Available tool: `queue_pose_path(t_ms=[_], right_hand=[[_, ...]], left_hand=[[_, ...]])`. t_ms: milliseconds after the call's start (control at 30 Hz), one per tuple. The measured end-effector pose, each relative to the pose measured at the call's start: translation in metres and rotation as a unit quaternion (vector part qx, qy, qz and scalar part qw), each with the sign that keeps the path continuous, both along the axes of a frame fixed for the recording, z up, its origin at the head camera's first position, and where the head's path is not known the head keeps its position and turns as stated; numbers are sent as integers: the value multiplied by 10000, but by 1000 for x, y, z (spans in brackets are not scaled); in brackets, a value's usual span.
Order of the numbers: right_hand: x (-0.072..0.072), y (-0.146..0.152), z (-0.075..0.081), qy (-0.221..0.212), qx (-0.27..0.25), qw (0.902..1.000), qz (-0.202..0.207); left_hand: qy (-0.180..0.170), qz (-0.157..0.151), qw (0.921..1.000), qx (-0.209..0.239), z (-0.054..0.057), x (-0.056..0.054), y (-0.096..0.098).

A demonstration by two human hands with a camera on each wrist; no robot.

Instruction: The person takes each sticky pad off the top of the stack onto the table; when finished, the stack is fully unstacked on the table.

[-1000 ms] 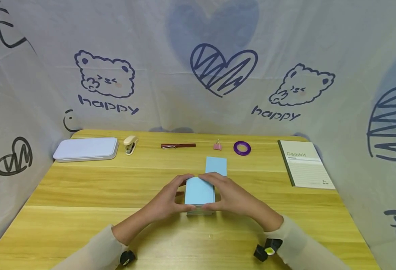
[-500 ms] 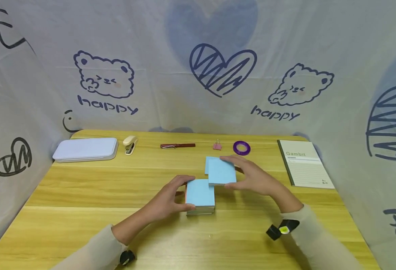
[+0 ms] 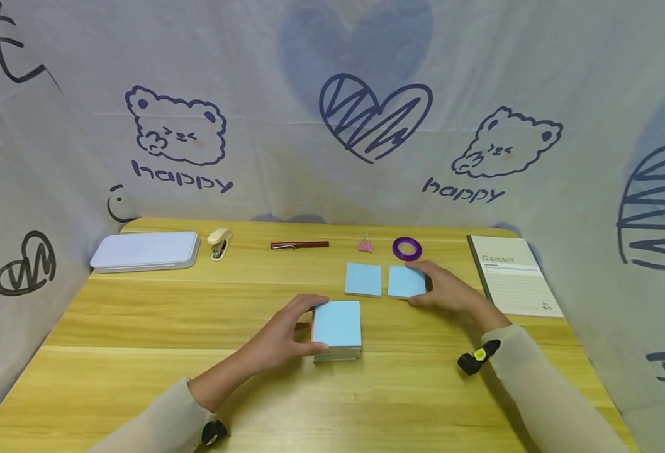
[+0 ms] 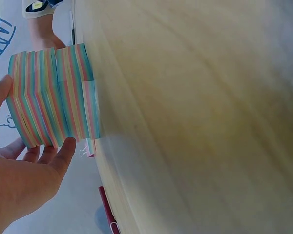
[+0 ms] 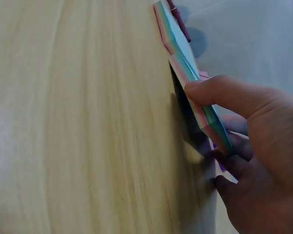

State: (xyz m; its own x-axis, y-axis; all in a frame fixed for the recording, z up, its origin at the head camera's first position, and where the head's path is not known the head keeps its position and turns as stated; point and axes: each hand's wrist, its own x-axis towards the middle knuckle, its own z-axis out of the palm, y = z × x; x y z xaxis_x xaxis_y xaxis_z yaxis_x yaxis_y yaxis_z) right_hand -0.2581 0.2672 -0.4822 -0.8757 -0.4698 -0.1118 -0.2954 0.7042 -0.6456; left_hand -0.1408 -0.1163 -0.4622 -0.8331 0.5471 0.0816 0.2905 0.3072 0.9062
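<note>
A tall stack of sticky note pads [image 3: 336,324], blue on top with striped pastel sides, stands mid-table. My left hand [image 3: 287,333] holds it from the left, thumb at the near edge and fingers at the far one; the left wrist view shows the layered pads [image 4: 51,97] between thumb and fingers. To the right, my right hand [image 3: 448,292] pinches a thin sticky note pad [image 3: 404,283]. That pad is tilted in the right wrist view, with a dark shadow beneath its raised side. Beside it, a small gap away, another blue sticky note pad [image 3: 363,280] lies flat.
Along the back lie a white case [image 3: 145,250], a stapler [image 3: 219,244], a dark red pen [image 3: 299,245], a pink binder clip [image 3: 365,244] and a purple tape roll [image 3: 407,248]. A notebook [image 3: 513,277] lies at the right. A printed cloth surrounds the table.
My right hand has lifted a thin pad off the stack and carried it right and away from me, beside the lying pad. The left hand has stayed on the stack.
</note>
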Motion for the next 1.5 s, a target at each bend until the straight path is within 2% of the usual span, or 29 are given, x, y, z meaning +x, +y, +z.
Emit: queue_pose_path(t_ms=[200, 333, 467, 600, 700, 833, 1100, 1300, 1500], right_hand=[[-3, 0, -2, 266, 289, 9990, 191], [7, -11, 14, 397, 461, 9976, 317], [33, -39, 46, 379, 83, 9976, 569], [64, -71, 67, 430, -241, 9951, 862], [83, -93, 70, 411, -317, 9935, 1016], [98, -115, 64, 301, -359, 9918, 1188], [105, -126, 52, 408, -382, 9922, 1112], [104, -124, 53, 665, -399, 9888, 1275], [100, -114, 60, 842, -260, 9874, 1311]], left_hand=[[-19, -10, 10000, 6, 0, 0, 1], [-19, -27, 10000, -11, 1, 0, 1], [-35, -18, 10000, -31, 0, 0, 1], [-32, -18, 10000, -14, 0, 0, 1], [-46, -23, 10000, -2, 1, 0, 0], [-51, -56, 10000, -17, 2, 1, 0], [-35, -76, 9999, -62, 4, 1, 0], [41, -8, 9998, -220, 6, 1, 0], [177, 148, 9990, -395, 5, 0, 2]])
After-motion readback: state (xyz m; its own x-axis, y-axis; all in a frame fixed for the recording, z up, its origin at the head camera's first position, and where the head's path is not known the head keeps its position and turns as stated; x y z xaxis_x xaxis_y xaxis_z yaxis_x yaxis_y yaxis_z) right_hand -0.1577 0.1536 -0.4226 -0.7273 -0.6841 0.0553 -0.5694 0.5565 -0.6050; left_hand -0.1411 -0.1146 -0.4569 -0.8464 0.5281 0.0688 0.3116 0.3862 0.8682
